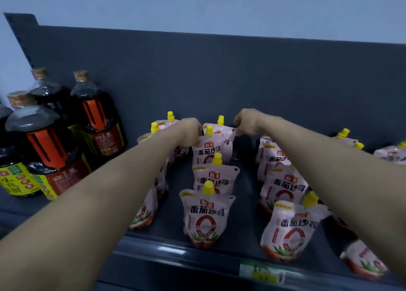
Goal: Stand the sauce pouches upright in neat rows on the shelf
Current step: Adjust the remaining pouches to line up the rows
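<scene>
Pink sauce pouches with yellow caps stand in rows on a dark shelf (241, 231). Both arms reach to the back of the middle row. There my left hand (189, 131) and my right hand (247, 122) pinch the two top corners of the rearmost pouch (224, 139), which stands upright. In front of it stand a second pouch (214, 178) and a front pouch (206, 218). My left arm partly hides the left row (145, 214), while the right arm covers part of the right row (287, 231).
Large dark sauce bottles (47, 150) with orange handles stand at the left of the shelf. More pouches (347, 138) sit at the far right near the back panel (219, 75). A green price tag (261, 272) hangs on the front rail.
</scene>
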Available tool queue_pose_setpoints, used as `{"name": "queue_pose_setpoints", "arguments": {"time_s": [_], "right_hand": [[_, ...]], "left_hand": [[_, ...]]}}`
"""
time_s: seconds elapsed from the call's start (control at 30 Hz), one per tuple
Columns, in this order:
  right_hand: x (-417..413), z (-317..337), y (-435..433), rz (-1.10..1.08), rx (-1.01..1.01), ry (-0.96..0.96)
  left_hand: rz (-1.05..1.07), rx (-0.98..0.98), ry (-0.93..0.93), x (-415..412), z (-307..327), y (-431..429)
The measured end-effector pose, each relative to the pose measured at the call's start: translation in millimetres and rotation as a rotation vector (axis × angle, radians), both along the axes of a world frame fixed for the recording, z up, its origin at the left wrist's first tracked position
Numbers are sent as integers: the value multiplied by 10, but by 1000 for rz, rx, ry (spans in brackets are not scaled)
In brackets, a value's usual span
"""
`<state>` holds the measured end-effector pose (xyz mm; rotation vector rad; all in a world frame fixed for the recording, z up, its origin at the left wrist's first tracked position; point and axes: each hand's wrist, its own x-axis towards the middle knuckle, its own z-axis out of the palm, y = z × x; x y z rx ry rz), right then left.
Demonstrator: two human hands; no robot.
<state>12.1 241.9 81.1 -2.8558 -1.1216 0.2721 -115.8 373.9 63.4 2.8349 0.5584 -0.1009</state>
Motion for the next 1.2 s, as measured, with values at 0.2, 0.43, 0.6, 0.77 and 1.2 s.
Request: {"name": "queue_pose_setpoints", "arguments": {"time_s": [0.2,0.43,0.6,0.77,1.2], "right_hand": [[319,-205,216,61,-163,-9],[546,-262,365,52,-127,-101],[625,-238,341,65,-140,-75],[650,-248,331,81,-113,-35],[202,139,361,34,0,-156]], "left_hand": [[-16,-67,21,305,-173,106],[-52,-101,-10,494,-187,132],[-76,-180,-22,632,-212,51],[-90,-189,-18,648,-217,62],[-99,-111,-129,121,228,358]]}}
